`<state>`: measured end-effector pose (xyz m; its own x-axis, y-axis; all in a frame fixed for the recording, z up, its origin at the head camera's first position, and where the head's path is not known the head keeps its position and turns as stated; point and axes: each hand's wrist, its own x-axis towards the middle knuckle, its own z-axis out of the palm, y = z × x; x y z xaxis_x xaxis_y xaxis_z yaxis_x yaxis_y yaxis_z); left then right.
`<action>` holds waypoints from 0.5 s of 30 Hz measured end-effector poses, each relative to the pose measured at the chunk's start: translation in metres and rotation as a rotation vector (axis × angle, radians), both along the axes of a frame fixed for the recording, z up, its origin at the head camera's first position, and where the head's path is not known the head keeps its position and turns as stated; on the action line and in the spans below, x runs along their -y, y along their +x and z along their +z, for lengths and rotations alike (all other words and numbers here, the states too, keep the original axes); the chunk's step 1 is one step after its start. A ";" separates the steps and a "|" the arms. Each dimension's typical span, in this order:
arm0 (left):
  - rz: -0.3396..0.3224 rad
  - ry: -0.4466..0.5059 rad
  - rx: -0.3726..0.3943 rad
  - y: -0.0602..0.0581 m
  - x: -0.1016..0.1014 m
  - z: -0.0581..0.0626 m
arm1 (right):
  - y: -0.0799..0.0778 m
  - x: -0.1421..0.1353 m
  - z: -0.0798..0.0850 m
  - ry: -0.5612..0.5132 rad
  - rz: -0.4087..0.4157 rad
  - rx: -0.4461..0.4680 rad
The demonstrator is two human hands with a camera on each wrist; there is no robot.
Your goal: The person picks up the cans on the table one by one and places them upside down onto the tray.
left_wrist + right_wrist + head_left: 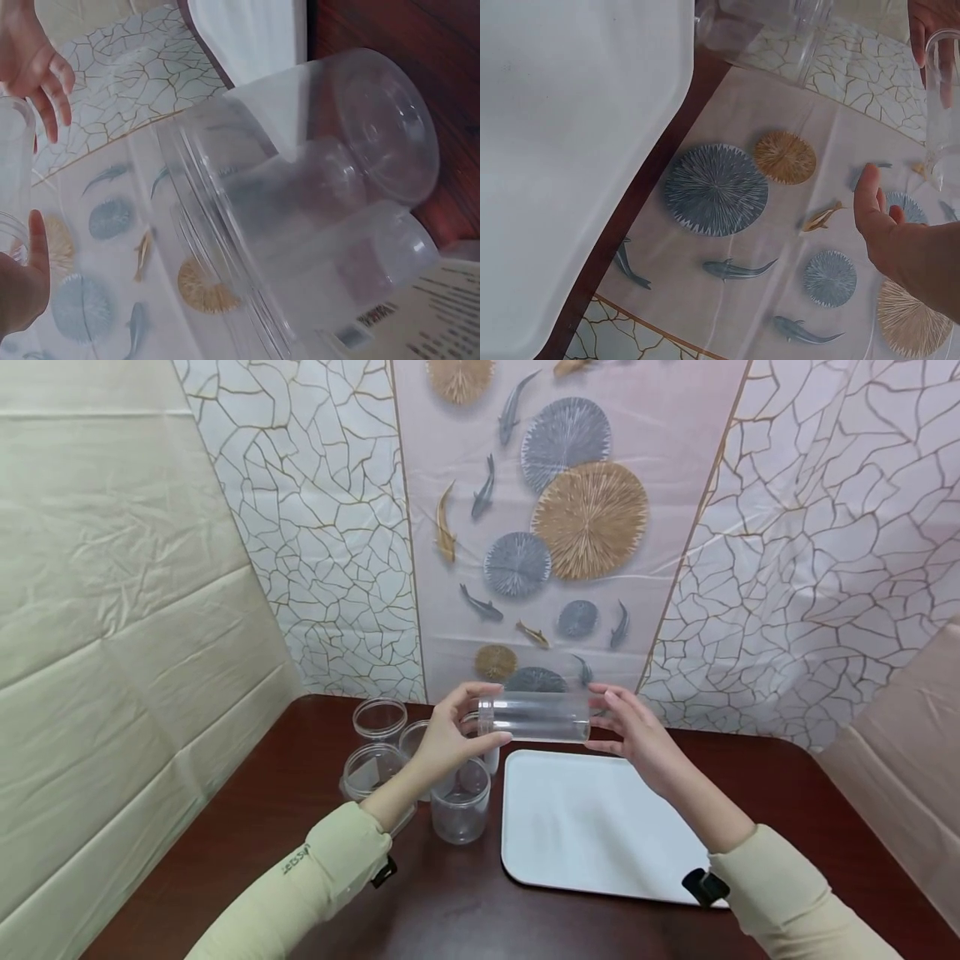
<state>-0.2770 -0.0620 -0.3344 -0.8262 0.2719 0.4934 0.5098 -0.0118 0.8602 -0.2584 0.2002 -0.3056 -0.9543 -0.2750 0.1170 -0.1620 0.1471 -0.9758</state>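
A clear plastic jar [540,717] lies sideways in the air between the two hands, above the table's back edge. My left hand [450,727] grips its ringed mouth end, thumb below and fingers above. At the jar's base end my right hand [643,739] has its fingers spread; in the right wrist view this hand [907,240] appears slightly apart from the jar [939,127]. Several other clear jars stand below the left hand, among them a short wide jar [460,818] in front. Part of this group is hidden behind the left hand and forearm.
A white tray [585,827] lies on the dark red-brown table [442,910], right of the jars. One jar [360,127] looms large in the left wrist view, with a printed label [435,315] beside it. A patterned cloth [525,635] hangs behind the table.
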 end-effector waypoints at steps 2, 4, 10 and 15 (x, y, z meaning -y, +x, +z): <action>-0.007 -0.001 -0.009 -0.001 -0.003 0.000 | 0.001 0.001 0.001 -0.004 0.003 0.009; -0.022 0.001 -0.020 -0.001 -0.005 0.000 | 0.001 0.001 0.002 -0.003 0.008 0.016; -0.051 0.011 -0.011 0.000 -0.014 -0.002 | 0.000 0.001 0.003 0.029 0.012 0.029; -0.050 0.010 -0.005 -0.001 -0.021 -0.005 | 0.001 0.002 0.004 0.026 0.010 0.020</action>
<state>-0.2776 -0.0409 -0.3392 -0.8090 0.3081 0.5006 0.5129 -0.0460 0.8572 -0.2579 0.1986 -0.3018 -0.9535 -0.2876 0.0903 -0.1439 0.1709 -0.9747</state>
